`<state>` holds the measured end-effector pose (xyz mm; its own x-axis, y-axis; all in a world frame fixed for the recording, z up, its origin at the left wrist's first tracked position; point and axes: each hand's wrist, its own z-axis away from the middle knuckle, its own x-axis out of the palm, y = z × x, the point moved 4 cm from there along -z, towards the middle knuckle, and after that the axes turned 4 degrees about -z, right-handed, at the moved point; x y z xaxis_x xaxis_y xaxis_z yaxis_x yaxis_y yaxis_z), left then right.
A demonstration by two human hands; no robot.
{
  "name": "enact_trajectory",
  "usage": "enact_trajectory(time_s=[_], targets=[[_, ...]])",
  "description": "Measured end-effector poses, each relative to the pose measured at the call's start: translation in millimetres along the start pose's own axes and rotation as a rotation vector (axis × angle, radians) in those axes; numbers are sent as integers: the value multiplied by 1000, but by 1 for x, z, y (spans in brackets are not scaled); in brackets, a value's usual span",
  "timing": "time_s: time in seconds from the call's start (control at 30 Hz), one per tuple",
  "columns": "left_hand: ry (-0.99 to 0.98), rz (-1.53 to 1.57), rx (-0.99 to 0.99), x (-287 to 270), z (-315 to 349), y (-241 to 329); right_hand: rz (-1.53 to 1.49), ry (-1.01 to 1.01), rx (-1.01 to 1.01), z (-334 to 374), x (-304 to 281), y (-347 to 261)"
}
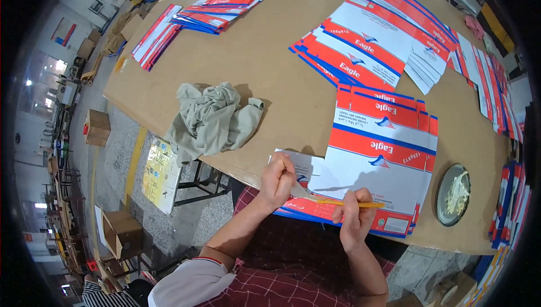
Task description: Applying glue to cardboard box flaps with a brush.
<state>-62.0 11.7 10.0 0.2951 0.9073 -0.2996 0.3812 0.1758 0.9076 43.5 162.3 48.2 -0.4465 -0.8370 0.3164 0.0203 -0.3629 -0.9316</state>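
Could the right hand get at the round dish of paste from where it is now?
Probably yes. The round dish of paste sits uncovered on the table just to the right of the right hand, with bare tabletop between. That hand grips a yellow-handled brush, so it would reach brush-first.
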Motion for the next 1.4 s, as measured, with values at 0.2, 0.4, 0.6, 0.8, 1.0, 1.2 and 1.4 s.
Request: enact_trajectory(time_s=[0.2, 0.4, 0.6, 0.8, 1.0, 1.2, 1.4], targets=[[8, -3, 8, 0, -3, 3, 25, 57, 68, 1, -4, 6], [10, 36, -7, -5, -7, 0, 43, 130, 42, -4, -3, 10], [17, 29, 42, -2, -9, 3, -362, 106, -28, -5, -28, 17], [17, 37, 42, -2, -6, 7, -105, -95, -114, 0, -33, 7], [42, 94, 96, -3, -5, 7, 51, -183, -128, 3, -37, 15], [39, 89, 52, -3, -4, 7, 192, -293, -182, -5, -32, 14], [39, 84, 38, -3, -4, 7, 28, -242, -57, -1, -34, 14]])
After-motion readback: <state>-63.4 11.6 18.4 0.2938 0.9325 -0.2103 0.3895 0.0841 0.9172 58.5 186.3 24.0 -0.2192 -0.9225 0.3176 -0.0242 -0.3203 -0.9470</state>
